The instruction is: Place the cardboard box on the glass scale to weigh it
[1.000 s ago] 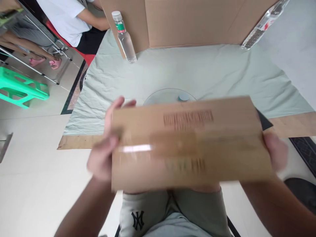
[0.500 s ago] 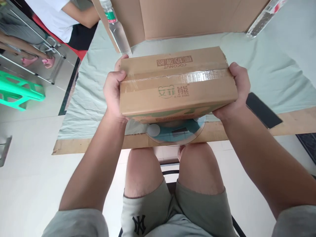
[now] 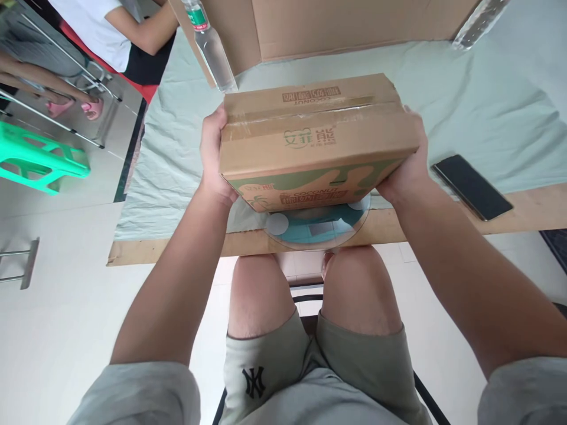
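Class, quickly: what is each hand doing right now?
Left hand: closed on the left end of the cardboard box.
Right hand: closed on the box's right end.

Table [image 3: 527, 206], bare brown edge nearest, draped in pale green cloth [image 3: 443, 106]; round glass scale [image 3: 316, 227] at near edge, under the box gripped by left hand [image 3: 212, 156] and right hand [image 3: 410, 168]; black phone [image 3: 472, 187] just right of right hand; clear bottle [image 3: 211, 47] beyond left hand; cardboard screen [image 3: 345, 23] farther back
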Demonstrator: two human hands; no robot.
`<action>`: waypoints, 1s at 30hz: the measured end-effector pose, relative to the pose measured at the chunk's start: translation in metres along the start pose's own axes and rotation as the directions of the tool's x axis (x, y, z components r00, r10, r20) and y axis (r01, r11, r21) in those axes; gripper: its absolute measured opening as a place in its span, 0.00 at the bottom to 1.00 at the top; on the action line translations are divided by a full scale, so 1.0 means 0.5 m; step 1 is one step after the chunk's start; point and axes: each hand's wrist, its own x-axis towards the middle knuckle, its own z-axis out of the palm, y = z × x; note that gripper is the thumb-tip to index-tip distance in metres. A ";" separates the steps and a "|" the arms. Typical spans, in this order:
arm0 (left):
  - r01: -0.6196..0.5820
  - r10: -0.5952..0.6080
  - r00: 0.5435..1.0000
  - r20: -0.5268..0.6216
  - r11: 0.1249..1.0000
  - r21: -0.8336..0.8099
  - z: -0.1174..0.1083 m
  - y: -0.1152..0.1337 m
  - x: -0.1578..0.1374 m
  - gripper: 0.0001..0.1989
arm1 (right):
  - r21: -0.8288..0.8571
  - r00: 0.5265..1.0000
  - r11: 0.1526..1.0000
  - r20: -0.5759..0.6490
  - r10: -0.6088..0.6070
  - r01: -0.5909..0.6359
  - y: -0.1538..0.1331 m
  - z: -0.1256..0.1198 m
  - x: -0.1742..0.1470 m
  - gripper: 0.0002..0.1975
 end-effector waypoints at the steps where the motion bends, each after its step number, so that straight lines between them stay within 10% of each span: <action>1: -0.068 0.069 0.997 -0.040 0.997 0.020 -0.017 -0.008 -0.022 0.13 | -0.073 0.998 0.997 -0.054 -0.034 0.030 0.004 -0.012 -0.021 0.20; 5: -0.335 0.360 0.907 -0.221 0.932 0.142 -0.105 -0.055 -0.206 0.11 | -0.491 0.932 0.827 -0.076 -0.354 0.274 0.003 -0.056 -0.207 0.15; 11: -0.494 0.404 0.863 0.304 0.549 0.674 -0.166 -0.150 -0.473 0.17 | -0.725 0.905 0.549 0.275 -0.323 0.416 0.040 -0.027 -0.499 0.11; 20: -0.469 0.381 0.847 0.372 0.202 0.860 -0.122 -0.191 -0.445 0.20 | -0.810 0.827 0.191 0.510 -0.236 0.554 0.112 0.010 -0.506 0.15; 30: -0.424 0.331 0.889 0.315 0.339 0.840 -0.145 -0.182 -0.446 0.19 | -0.781 0.847 0.328 0.494 -0.196 0.531 0.078 0.005 -0.494 0.13</action>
